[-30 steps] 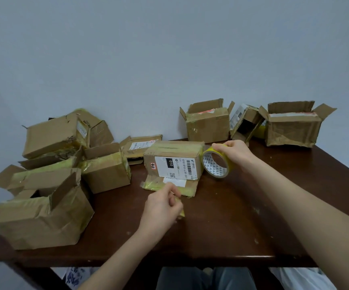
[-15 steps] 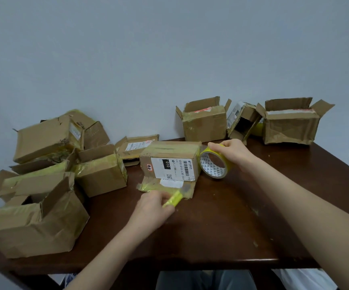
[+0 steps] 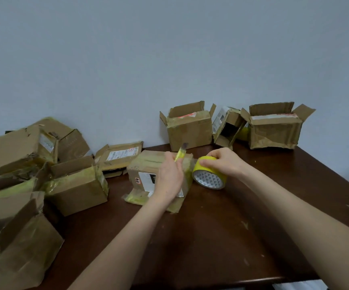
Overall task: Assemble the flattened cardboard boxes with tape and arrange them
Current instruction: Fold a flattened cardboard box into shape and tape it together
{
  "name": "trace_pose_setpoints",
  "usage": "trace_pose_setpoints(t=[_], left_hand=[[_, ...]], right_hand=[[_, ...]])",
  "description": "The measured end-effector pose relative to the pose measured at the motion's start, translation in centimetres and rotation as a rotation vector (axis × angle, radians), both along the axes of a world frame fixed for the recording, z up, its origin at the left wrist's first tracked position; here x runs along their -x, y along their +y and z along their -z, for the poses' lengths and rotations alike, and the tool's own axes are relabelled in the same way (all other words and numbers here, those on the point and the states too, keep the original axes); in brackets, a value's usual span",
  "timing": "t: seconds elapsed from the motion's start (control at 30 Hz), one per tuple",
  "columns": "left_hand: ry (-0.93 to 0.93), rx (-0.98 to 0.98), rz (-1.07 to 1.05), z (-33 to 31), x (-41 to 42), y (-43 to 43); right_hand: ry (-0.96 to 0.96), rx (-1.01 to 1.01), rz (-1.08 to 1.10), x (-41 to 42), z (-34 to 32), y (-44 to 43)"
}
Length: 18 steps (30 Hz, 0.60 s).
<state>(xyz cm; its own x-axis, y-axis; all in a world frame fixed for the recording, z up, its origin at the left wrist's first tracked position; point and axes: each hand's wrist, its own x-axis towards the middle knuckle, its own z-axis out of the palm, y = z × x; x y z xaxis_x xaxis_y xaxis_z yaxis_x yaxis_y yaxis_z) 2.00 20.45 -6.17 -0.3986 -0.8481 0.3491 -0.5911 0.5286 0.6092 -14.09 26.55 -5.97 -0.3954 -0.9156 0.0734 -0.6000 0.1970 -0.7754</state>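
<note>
A small cardboard box [image 3: 146,166] with a white shipping label stands in the middle of the dark wooden table [image 3: 221,237], yellow tape running over its top. My left hand [image 3: 169,181] is in front of the box and grips a yellow utility knife [image 3: 180,152], blade pointing up over the box's top right corner. My right hand [image 3: 221,162] grips a roll of yellow tape [image 3: 209,173] held against the box's right side. A short strip of tape runs from the roll to the box.
Three open assembled boxes [image 3: 190,126] [image 3: 228,127] [image 3: 273,126] stand in a row at the back right by the wall. A pile of several taped boxes [image 3: 75,185] crowds the left side. A flattened box [image 3: 119,155] lies behind the middle box.
My left hand picked the yellow knife up off the table near the front and raised it to the box's top right corner. My right hand kept the tape roll against the box.
</note>
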Motion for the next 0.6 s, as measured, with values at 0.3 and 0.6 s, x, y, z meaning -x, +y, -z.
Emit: trace_pose_setpoints(t=[0.3, 0.6], left_hand=[[-0.020, 0.044, 0.001, 0.5, -0.3, -0.5], [-0.006, -0.028, 0.023, 0.1, -1.2, -1.3]], right_hand=[[0.380, -0.147, 0.136, -0.8, -0.3, 0.3], [0.427, -0.220, 0.219, -2.0, -0.5, 0.3]])
